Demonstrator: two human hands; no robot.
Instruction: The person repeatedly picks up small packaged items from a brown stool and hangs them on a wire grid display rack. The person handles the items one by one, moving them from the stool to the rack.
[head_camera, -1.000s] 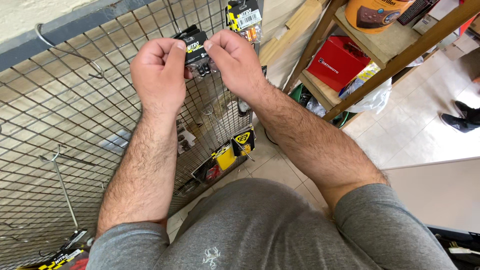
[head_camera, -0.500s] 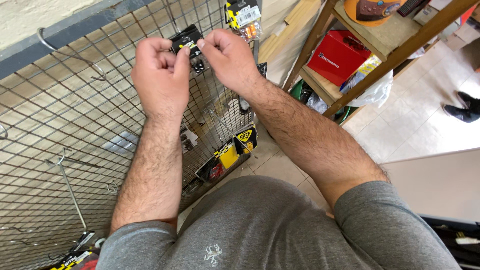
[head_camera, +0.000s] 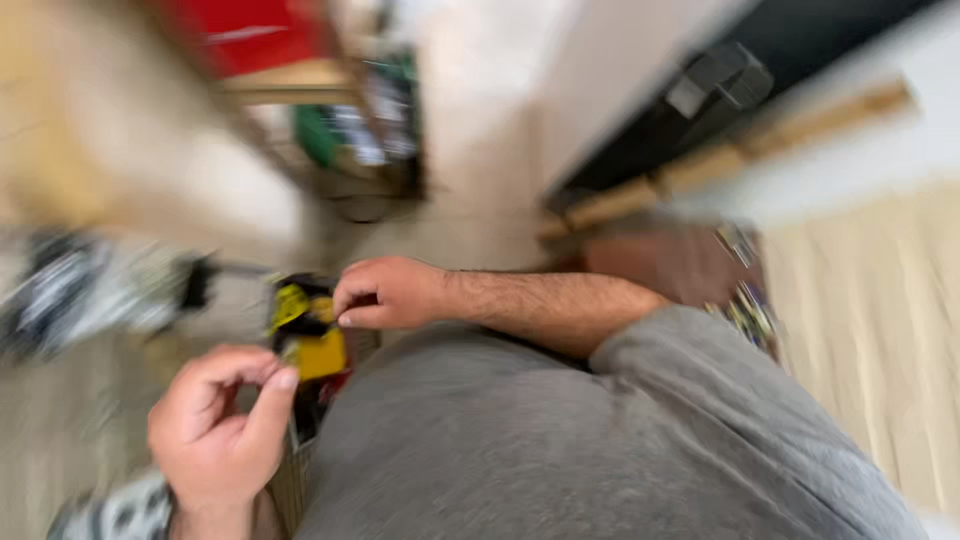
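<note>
The view is heavily blurred by motion. My right hand (head_camera: 385, 293) is low in front of my grey shirt (head_camera: 560, 440), fingers curled, right beside yellow and black packages (head_camera: 305, 330). The blur hides whether it grips one. My left hand (head_camera: 220, 430) is at the lower left, fingers curled against the thumb, with nothing visible in it. It sits just below and left of the same packages.
A red box (head_camera: 255, 35) sits on a wooden shelf (head_camera: 285, 80) at the top left, with green and white items (head_camera: 350, 130) under it. Pale floor (head_camera: 470, 150) runs up the middle. A dark object (head_camera: 720, 80) lies at the top right.
Both hands have dropped from the small black pack held up at the wire grid. The camera has swung down and around, and the grid is no longer seen clearly.
</note>
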